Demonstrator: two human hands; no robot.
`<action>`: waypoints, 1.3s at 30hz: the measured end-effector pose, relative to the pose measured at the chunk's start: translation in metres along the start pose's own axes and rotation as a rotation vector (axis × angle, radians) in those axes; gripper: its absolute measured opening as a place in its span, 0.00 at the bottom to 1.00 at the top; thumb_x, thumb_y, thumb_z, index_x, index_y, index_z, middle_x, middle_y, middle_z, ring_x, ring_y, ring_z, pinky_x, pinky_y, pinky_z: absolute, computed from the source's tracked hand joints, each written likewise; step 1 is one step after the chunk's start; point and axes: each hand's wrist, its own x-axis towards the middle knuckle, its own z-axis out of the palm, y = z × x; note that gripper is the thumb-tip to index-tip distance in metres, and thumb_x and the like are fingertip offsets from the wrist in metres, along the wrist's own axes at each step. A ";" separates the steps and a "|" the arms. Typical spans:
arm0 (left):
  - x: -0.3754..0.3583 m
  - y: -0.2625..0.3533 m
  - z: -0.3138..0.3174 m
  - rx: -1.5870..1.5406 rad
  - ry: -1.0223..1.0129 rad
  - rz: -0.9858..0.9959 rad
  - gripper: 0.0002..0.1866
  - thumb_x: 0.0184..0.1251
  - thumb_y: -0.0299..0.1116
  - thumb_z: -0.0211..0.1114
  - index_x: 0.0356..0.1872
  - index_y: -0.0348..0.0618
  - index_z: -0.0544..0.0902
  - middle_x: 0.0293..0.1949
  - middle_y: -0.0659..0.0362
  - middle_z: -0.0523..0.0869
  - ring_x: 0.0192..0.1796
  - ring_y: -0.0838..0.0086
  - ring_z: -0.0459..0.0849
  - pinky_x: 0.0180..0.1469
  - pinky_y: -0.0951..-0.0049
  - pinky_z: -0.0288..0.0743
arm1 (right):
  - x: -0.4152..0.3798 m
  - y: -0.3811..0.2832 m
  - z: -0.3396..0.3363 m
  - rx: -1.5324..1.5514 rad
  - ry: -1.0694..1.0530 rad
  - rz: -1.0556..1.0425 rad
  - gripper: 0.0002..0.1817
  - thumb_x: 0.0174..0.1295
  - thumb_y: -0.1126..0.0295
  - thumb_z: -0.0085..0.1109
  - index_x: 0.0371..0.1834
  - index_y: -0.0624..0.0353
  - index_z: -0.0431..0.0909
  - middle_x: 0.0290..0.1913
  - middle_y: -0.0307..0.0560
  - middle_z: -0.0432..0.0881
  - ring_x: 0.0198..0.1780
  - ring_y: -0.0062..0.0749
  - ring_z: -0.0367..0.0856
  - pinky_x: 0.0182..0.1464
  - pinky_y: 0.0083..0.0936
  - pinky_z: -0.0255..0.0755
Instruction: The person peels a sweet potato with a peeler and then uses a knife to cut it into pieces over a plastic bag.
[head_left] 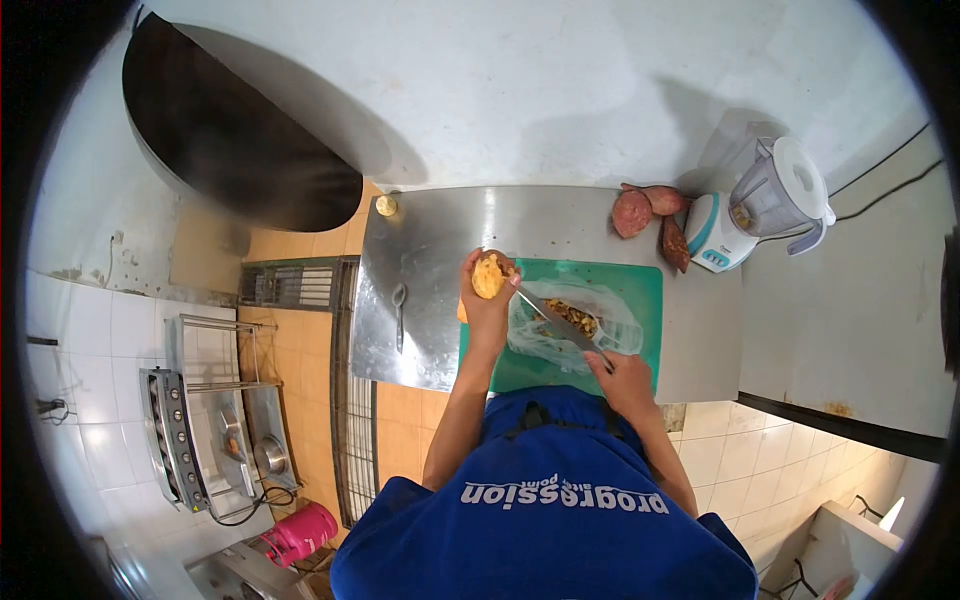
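Note:
My left hand (486, 312) holds up a partly peeled sweet potato (488, 278), its yellow flesh showing beside a patch of brown skin. In my right hand (628, 384) is the handle of a knife (566, 330); its long blade slants up to the left, the tip close to the sweet potato. Below the blade, a clear plastic bag (625, 328) lies spread open with peelings (580, 318) in it. The bag rests on a green cutting board (648, 290). An orange piece peeks out beside my left wrist, mostly hidden.
A steel table (440, 225) carries the board. Red-skinned sweet potatoes (632, 214) lie at the back right, next to a blender (745, 215). A spoon (400, 315) and a small pale round piece (386, 206) are on the left. A stove (180, 440) and pink gas cylinder (302, 533) stand farther left.

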 end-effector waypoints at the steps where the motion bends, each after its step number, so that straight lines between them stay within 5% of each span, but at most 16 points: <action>1: 0.002 0.004 -0.004 0.000 0.002 0.001 0.39 0.64 0.16 0.73 0.72 0.44 0.63 0.52 0.57 0.80 0.56 0.69 0.83 0.58 0.71 0.79 | 0.001 0.001 -0.003 0.000 -0.001 -0.002 0.32 0.73 0.40 0.56 0.29 0.60 0.86 0.23 0.61 0.82 0.31 0.62 0.83 0.35 0.51 0.75; 3: 0.003 0.013 -0.014 -0.097 -0.050 -0.408 0.37 0.66 0.20 0.73 0.73 0.44 0.64 0.59 0.55 0.78 0.59 0.65 0.83 0.62 0.63 0.82 | 0.006 0.004 -0.014 -0.126 0.060 -0.051 0.31 0.72 0.39 0.57 0.27 0.58 0.86 0.19 0.58 0.80 0.26 0.59 0.83 0.31 0.48 0.74; 7: 0.001 0.010 -0.018 -0.033 -0.049 -0.436 0.36 0.68 0.22 0.73 0.73 0.43 0.65 0.58 0.55 0.79 0.55 0.64 0.86 0.62 0.61 0.83 | 0.011 0.005 -0.022 -0.196 0.071 -0.056 0.30 0.70 0.41 0.60 0.21 0.57 0.81 0.17 0.55 0.77 0.23 0.58 0.79 0.27 0.48 0.69; 13: -0.010 -0.004 0.002 -0.099 0.134 -0.271 0.36 0.70 0.23 0.72 0.74 0.43 0.63 0.56 0.57 0.80 0.54 0.67 0.85 0.57 0.66 0.81 | 0.011 0.000 -0.007 -0.184 0.090 -0.082 0.32 0.71 0.38 0.56 0.27 0.57 0.86 0.19 0.56 0.81 0.26 0.57 0.83 0.31 0.47 0.75; 16: -0.008 -0.014 0.002 -0.028 0.267 -0.068 0.34 0.71 0.22 0.70 0.73 0.42 0.62 0.54 0.57 0.79 0.57 0.68 0.82 0.63 0.64 0.80 | 0.012 -0.010 -0.006 -0.075 -0.088 0.010 0.33 0.73 0.38 0.54 0.31 0.59 0.87 0.23 0.60 0.82 0.32 0.60 0.84 0.37 0.49 0.76; 19: -0.009 -0.014 -0.003 0.331 0.260 0.153 0.35 0.71 0.28 0.73 0.73 0.41 0.63 0.62 0.55 0.74 0.62 0.69 0.78 0.65 0.66 0.77 | 0.010 -0.016 -0.006 0.089 -0.200 0.104 0.33 0.74 0.38 0.53 0.34 0.61 0.88 0.27 0.64 0.84 0.36 0.64 0.84 0.42 0.51 0.75; 25: -0.012 0.005 0.019 -0.126 0.242 -0.003 0.29 0.78 0.32 0.66 0.72 0.41 0.63 0.61 0.54 0.75 0.60 0.66 0.80 0.69 0.57 0.79 | 0.018 0.013 0.024 0.474 -0.116 0.203 0.31 0.76 0.44 0.54 0.35 0.65 0.87 0.19 0.55 0.74 0.25 0.42 0.74 0.36 0.42 0.71; 27: -0.015 0.005 0.013 -0.085 0.239 -0.100 0.27 0.82 0.43 0.60 0.71 0.41 0.64 0.59 0.53 0.76 0.57 0.65 0.81 0.66 0.58 0.81 | 0.025 0.026 0.015 0.583 -0.002 0.140 0.33 0.76 0.46 0.56 0.23 0.67 0.68 0.18 0.39 0.63 0.23 0.22 0.63 0.27 0.31 0.57; 28: -0.016 0.003 0.008 -0.084 0.241 -0.102 0.27 0.82 0.43 0.60 0.71 0.41 0.64 0.59 0.53 0.76 0.57 0.65 0.81 0.66 0.58 0.81 | 0.025 0.028 0.010 0.584 -0.004 0.142 0.33 0.76 0.46 0.56 0.23 0.67 0.68 0.18 0.39 0.63 0.23 0.22 0.63 0.27 0.31 0.57; 34: -0.017 -0.001 0.002 -0.073 0.067 -0.192 0.26 0.83 0.51 0.54 0.67 0.41 0.69 0.55 0.53 0.79 0.52 0.64 0.84 0.58 0.59 0.84 | 0.005 0.011 -0.016 0.084 -0.071 -0.015 0.31 0.75 0.45 0.57 0.24 0.64 0.78 0.17 0.54 0.71 0.20 0.48 0.69 0.27 0.41 0.61; 36: -0.020 0.001 0.002 -0.067 0.051 -0.241 0.27 0.80 0.44 0.62 0.70 0.43 0.67 0.55 0.54 0.79 0.51 0.66 0.85 0.57 0.56 0.86 | 0.002 0.011 -0.015 0.034 -0.123 0.051 0.31 0.72 0.41 0.57 0.27 0.60 0.84 0.22 0.61 0.80 0.30 0.64 0.80 0.33 0.51 0.70; 39: -0.019 0.004 -0.005 0.079 0.003 -0.288 0.28 0.74 0.38 0.67 0.69 0.43 0.69 0.56 0.55 0.79 0.52 0.67 0.85 0.55 0.58 0.87 | 0.000 0.008 -0.017 0.057 -0.084 0.043 0.32 0.72 0.40 0.57 0.27 0.61 0.85 0.21 0.60 0.79 0.29 0.63 0.81 0.34 0.51 0.71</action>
